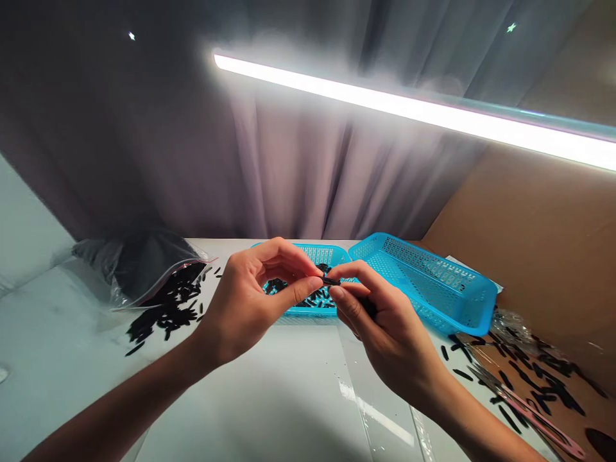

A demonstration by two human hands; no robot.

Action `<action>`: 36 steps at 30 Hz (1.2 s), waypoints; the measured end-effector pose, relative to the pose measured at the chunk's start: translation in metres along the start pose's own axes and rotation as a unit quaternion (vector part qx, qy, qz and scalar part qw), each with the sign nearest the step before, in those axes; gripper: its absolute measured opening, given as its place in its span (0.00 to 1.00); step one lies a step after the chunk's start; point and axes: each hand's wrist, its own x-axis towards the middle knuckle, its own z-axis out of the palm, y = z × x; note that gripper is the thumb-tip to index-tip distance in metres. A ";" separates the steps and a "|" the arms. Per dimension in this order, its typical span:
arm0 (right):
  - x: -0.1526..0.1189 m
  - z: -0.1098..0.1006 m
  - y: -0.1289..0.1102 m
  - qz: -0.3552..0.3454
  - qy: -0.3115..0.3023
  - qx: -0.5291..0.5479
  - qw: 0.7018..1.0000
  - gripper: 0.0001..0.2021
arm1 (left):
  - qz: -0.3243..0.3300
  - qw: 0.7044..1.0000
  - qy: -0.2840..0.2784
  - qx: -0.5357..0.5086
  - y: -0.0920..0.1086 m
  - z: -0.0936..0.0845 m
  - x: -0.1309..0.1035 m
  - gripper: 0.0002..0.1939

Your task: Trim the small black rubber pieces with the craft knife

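curtains (289, 173) hang behind the pale tabletop (77, 350), a lamp (409, 108) glows above, and both hands (245, 305) pinch one small black piece (331, 281).

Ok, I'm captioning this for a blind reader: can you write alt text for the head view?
Left hand and right hand pinch a small black piece together, before a blue basket holding similar pieces. A second blue basket, pink-handled scissors and scattered pieces are on the right; a plastic bag is on the left.

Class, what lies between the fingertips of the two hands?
A small black piece, pinched between the left hand and the right hand, as the head view shows.
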 end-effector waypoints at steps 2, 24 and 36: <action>0.000 -0.001 0.000 -0.005 0.003 -0.008 1.000 0.08 | 0.005 1.000 0.000 0.009 0.000 0.000 -0.001 0.05; -0.001 -0.002 -0.002 -0.028 0.037 -0.067 0.997 0.05 | 0.034 0.998 0.031 0.051 0.002 0.002 -0.004 0.04; -0.002 -0.004 0.002 -0.167 0.101 -0.210 0.958 0.04 | 0.068 0.995 0.034 0.058 0.003 0.003 -0.004 0.05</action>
